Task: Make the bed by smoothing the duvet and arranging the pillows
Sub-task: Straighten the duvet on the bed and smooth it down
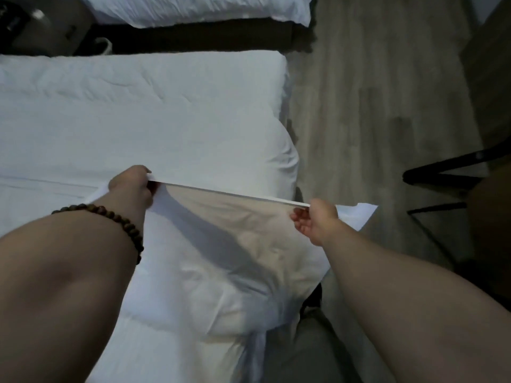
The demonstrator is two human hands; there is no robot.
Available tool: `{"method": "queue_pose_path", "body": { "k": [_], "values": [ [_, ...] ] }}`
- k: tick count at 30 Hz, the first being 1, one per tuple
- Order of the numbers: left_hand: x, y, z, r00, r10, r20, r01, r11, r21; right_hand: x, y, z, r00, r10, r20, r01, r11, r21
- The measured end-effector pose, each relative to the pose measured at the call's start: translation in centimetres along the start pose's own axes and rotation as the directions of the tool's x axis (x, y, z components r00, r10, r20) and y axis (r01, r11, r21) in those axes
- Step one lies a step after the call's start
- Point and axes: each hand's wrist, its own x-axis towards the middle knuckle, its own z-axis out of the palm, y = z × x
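Grey plank floor (373, 106) lies open right of the grip. Left hand (132, 186) and right hand (315, 219) both pinch the raised edge of the white cloth duvet (221, 258), apparently taut between them.

1 head view, wide-angle, worn at head height beside the bed (166, 111), facing steeply down and forward, close over it; floor (359, 106) along the right edge.
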Motion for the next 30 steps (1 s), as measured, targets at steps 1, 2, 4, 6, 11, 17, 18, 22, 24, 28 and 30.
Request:
{"method": "queue_pose_path", "body": {
  "k": [1,2,4,6,11,17,18,22,24,28,30],
  "values": [
    [0.3,0.1,0.4,0.999,-0.009,-0.032,0.010,1.000,0.027,0.9,-0.7,-0.2,0.999,0.033,0.004,-0.033,0.999,-0.035],
    [0.7,0.2,0.8,0.997,-0.035,-0.066,0.039,0.997,0.065,1.7,-1.4,-0.3,0.998,0.061,0.007,-0.060,0.996,-0.059],
    [1.6,0.9,1.0,0.989,-0.060,-0.132,0.073,0.993,0.095,2.8,-2.8,-0.1,0.994,0.108,0.013,-0.107,0.989,-0.101],
    [3.5,1.7,1.3,0.979,-0.072,-0.193,0.095,0.989,0.111,3.4,-4.1,0.6,0.988,0.154,0.024,-0.149,0.978,-0.147],
    [5.1,2.8,3.2,0.952,-0.072,-0.297,0.116,0.984,0.133,5.2,-7.0,2.6,0.981,0.193,0.016,-0.184,0.953,-0.239],
    [6.1,4.8,7.3,0.980,0.014,-0.199,0.018,0.987,0.157,7.4,-10.7,5.3,0.977,0.203,-0.059,-0.211,0.920,-0.330],
    [6.3,5.6,8.3,0.985,0.030,-0.173,0.005,0.980,0.197,7.8,-11.7,5.8,0.979,0.192,-0.067,-0.203,0.914,-0.351],
    [8.4,9.2,13.6,0.971,-0.001,-0.238,0.024,0.995,0.093,10.1,-16.5,7.7,0.979,0.176,-0.104,-0.203,0.892,-0.403],
    [9.1,10.3,17.2,0.970,0.012,-0.244,0.018,0.992,0.123,12.3,-18.9,8.5,0.973,0.185,-0.141,-0.228,0.882,-0.412],
    [12.3,10.7,24.4,0.969,-0.014,-0.248,0.043,0.993,0.112,19.0,-24.1,10.4,0.967,0.173,-0.185,-0.244,0.834,-0.495],
    [13.9,10.9,27.8,0.964,0.015,-0.265,0.020,0.991,0.130,22.9,-26.7,11.5,0.966,0.171,-0.196,-0.253,0.790,-0.559]
  ]
}}
